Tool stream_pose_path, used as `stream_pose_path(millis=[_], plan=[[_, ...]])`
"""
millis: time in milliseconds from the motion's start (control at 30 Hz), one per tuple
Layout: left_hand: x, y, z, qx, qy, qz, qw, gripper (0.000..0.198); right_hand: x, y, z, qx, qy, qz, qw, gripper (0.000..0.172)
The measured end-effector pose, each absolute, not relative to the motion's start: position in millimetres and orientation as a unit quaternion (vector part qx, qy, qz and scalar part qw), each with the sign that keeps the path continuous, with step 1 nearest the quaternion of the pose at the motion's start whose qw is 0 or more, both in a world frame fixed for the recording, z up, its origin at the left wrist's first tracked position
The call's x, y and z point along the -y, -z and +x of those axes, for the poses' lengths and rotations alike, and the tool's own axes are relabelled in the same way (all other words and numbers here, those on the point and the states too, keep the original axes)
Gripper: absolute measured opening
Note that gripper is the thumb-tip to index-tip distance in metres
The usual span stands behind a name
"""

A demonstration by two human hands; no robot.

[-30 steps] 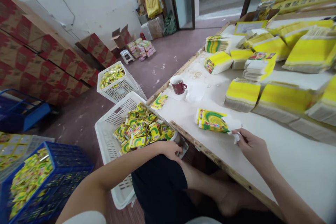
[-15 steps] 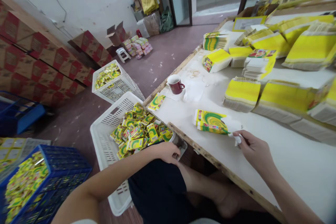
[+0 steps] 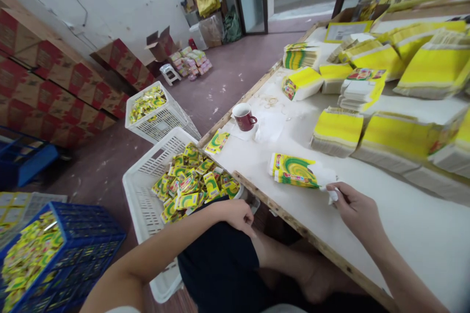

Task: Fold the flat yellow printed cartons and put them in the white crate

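Observation:
My left hand (image 3: 239,215) rests on my bent knee with its fingers loosely curled in, and nothing shows in it. Between thumb and fingertips, my right hand (image 3: 354,204) pinches a small white wad of tissue or cloth (image 3: 332,196). The wad meets the right end of a flat stack of yellow-green printed packets (image 3: 293,170), which lies on the white tabletop (image 3: 293,210). A whitish smear or sheet lies beside the stack's right end. One more flat packet (image 3: 217,142) is at the table edge, close to a dark red mug (image 3: 244,117).
Left of the table a white crate (image 3: 141,205) holds many small filled packets. Another white crate (image 3: 172,117) and a blue crate (image 3: 88,244) hold more. Bundles of yellow packets (image 3: 338,129) line the table's far side. Red-brown cartons (image 3: 55,68) are stacked by the wall.
The view has shifted very slightly. Both hands stay in nearly the same place, the right still pinching the white wad.

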State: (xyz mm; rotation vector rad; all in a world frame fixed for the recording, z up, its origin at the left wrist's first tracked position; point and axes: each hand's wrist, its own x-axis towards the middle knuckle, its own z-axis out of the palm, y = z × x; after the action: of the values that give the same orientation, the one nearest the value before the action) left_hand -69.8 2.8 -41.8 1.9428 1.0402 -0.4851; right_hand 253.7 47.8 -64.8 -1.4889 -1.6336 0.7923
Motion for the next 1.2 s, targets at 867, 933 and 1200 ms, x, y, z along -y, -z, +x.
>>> stream_pose_path(millis=[867, 933, 1200], plan=[[-0.3, 40.7, -62.4, -0.427, 0.234, 0.785, 0.384, 0.037, -46.4, 66.5, 255.2, 0.655, -0.313, -0.578, 0.374, 0.027], [-0.5, 39.9, -62.8, -0.428, 0.241, 0.783, 0.382, 0.037, -45.6, 64.9, 255.2, 0.653, -0.316, -0.579, 0.371, 0.028], [-2.5, 33.9, -58.2, -0.411, 0.245, 0.781, 0.401, 0.038, -44.3, 65.0, 255.0, 0.665, -0.312, -0.575, 0.360, 0.027]])
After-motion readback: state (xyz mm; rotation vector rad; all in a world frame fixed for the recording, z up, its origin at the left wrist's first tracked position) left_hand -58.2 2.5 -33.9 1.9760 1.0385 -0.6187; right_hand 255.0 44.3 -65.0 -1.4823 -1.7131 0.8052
